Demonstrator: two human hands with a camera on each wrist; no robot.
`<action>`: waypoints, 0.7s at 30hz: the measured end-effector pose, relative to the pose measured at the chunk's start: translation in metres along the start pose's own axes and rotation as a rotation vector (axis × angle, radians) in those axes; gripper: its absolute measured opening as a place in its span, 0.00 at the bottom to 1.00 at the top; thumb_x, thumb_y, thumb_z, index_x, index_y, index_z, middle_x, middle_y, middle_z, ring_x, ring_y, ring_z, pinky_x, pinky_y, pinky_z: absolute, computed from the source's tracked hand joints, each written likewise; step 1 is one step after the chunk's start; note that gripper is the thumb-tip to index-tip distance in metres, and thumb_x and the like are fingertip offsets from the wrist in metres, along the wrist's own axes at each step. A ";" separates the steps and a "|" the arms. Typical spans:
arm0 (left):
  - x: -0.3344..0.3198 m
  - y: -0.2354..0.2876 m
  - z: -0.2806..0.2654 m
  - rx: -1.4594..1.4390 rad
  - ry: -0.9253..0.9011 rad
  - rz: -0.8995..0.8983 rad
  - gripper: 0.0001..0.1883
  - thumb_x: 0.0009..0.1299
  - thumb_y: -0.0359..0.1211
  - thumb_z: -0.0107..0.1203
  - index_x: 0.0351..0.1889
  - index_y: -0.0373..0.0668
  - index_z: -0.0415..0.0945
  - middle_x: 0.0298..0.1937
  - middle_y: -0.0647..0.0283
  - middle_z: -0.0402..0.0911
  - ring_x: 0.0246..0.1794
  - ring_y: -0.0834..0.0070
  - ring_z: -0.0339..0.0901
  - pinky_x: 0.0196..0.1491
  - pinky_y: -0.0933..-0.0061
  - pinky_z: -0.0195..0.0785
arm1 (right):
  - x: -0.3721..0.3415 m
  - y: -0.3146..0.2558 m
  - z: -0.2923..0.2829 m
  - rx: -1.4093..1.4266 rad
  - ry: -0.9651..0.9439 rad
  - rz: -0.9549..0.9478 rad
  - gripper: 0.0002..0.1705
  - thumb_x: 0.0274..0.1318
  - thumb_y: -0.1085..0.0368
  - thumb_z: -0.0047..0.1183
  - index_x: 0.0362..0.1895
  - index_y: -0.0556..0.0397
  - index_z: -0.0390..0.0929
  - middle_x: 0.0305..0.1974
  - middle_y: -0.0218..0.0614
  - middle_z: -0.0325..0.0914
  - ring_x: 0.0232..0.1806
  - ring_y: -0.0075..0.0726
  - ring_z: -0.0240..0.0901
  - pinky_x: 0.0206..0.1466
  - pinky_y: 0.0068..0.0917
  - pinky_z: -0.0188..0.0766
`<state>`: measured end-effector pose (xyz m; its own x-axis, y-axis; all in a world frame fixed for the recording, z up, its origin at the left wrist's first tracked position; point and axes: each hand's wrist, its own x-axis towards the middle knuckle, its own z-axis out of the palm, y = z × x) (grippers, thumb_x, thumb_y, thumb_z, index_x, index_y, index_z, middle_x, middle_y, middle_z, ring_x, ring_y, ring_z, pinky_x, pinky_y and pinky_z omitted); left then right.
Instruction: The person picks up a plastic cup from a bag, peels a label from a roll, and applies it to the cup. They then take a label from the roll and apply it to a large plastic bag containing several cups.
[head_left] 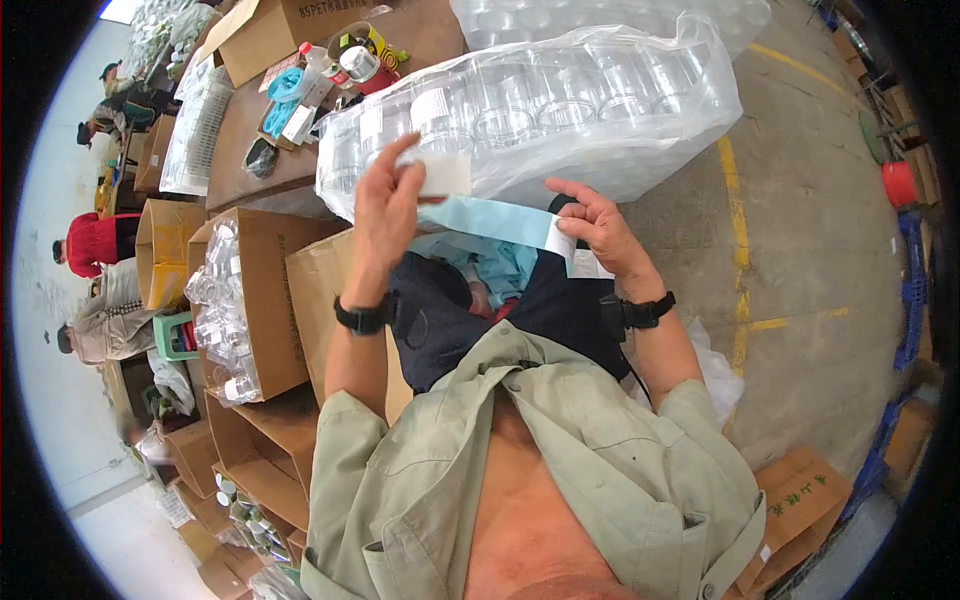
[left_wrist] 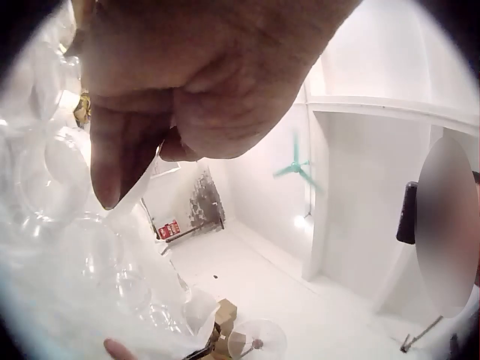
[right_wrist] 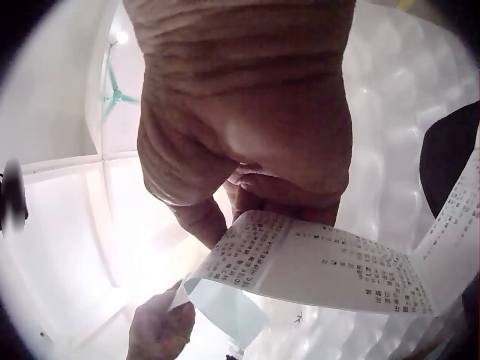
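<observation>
A strip of labels with pale blue backing stretches between the two hands over the lap. The left hand pinches its left end, beside a whitish square piece; one finger points up. At the strip's other end, the right hand grips it between thumb and fingers, and a printed part hangs below. In the right wrist view, rows of small print cover the white side of the strip, under the right hand. The left wrist view shows the left hand close up, its fingertips partly hidden.
Clear plastic jars in a bag lie just beyond the hands. A brown table holds a bottle, tins and blue tape. Cardboard boxes with jars stand at the left, where several people work. Another carton is at lower right.
</observation>
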<state>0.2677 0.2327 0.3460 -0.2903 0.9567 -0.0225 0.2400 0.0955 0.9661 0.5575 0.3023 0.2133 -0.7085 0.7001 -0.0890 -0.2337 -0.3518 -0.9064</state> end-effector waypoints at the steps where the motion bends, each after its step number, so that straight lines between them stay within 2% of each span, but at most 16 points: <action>1: 0.015 0.007 -0.002 0.051 -0.002 0.042 0.23 0.80 0.27 0.47 0.72 0.32 0.69 0.46 0.53 0.86 0.44 0.71 0.86 0.47 0.67 0.85 | -0.002 -0.002 0.000 0.012 0.002 0.001 0.35 0.66 0.71 0.57 0.76 0.57 0.66 0.36 0.25 0.83 0.38 0.17 0.76 0.46 0.21 0.73; 4: 0.059 0.019 -0.002 0.183 0.019 0.161 0.24 0.79 0.28 0.47 0.72 0.29 0.68 0.49 0.50 0.87 0.45 0.68 0.87 0.48 0.67 0.85 | -0.008 0.002 -0.002 0.030 0.023 0.015 0.35 0.66 0.71 0.58 0.76 0.57 0.66 0.36 0.24 0.82 0.38 0.16 0.76 0.47 0.20 0.72; 5: 0.068 0.027 0.004 0.083 -0.002 0.122 0.25 0.78 0.27 0.46 0.72 0.28 0.66 0.51 0.47 0.86 0.48 0.65 0.87 0.49 0.65 0.86 | -0.009 0.004 -0.003 0.033 0.034 0.022 0.35 0.66 0.71 0.58 0.76 0.57 0.66 0.36 0.24 0.82 0.38 0.16 0.75 0.47 0.19 0.72; 8: 0.097 0.030 0.014 0.084 -0.029 0.117 0.27 0.77 0.27 0.46 0.73 0.28 0.64 0.55 0.45 0.85 0.51 0.62 0.87 0.50 0.64 0.87 | -0.014 0.003 -0.002 0.042 0.029 0.037 0.35 0.66 0.71 0.58 0.76 0.57 0.66 0.36 0.23 0.82 0.38 0.15 0.75 0.48 0.18 0.71; 9: 0.110 0.020 0.011 0.204 -0.025 0.105 0.27 0.76 0.26 0.44 0.73 0.27 0.63 0.57 0.42 0.84 0.53 0.59 0.86 0.51 0.62 0.87 | -0.015 0.004 -0.004 0.042 0.035 0.040 0.36 0.65 0.71 0.58 0.76 0.57 0.66 0.36 0.23 0.82 0.38 0.16 0.75 0.48 0.18 0.71; 12: 0.124 0.014 0.020 0.343 0.038 0.155 0.28 0.75 0.26 0.45 0.74 0.28 0.63 0.57 0.43 0.84 0.53 0.61 0.86 0.50 0.65 0.87 | -0.019 0.009 -0.008 0.044 0.050 0.037 0.35 0.65 0.71 0.58 0.76 0.57 0.66 0.36 0.24 0.82 0.37 0.16 0.75 0.46 0.18 0.71; 15: 0.128 0.018 0.026 0.426 0.066 0.159 0.29 0.72 0.28 0.51 0.71 0.27 0.66 0.52 0.45 0.88 0.47 0.61 0.88 0.45 0.66 0.83 | -0.020 0.011 -0.011 0.053 0.056 0.015 0.34 0.65 0.72 0.58 0.75 0.56 0.68 0.36 0.25 0.83 0.36 0.17 0.77 0.42 0.18 0.73; 21: 0.153 0.000 0.024 0.616 0.074 0.261 0.29 0.70 0.30 0.52 0.70 0.29 0.68 0.53 0.44 0.88 0.55 0.53 0.86 0.62 0.59 0.74 | -0.019 0.016 -0.018 0.059 0.051 0.025 0.34 0.64 0.72 0.58 0.75 0.56 0.68 0.35 0.25 0.82 0.35 0.16 0.75 0.42 0.17 0.71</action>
<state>0.2457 0.3852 0.3363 -0.2081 0.9505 0.2307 0.7892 0.0239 0.6136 0.5793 0.2944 0.1935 -0.6800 0.7209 -0.1339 -0.2559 -0.4044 -0.8780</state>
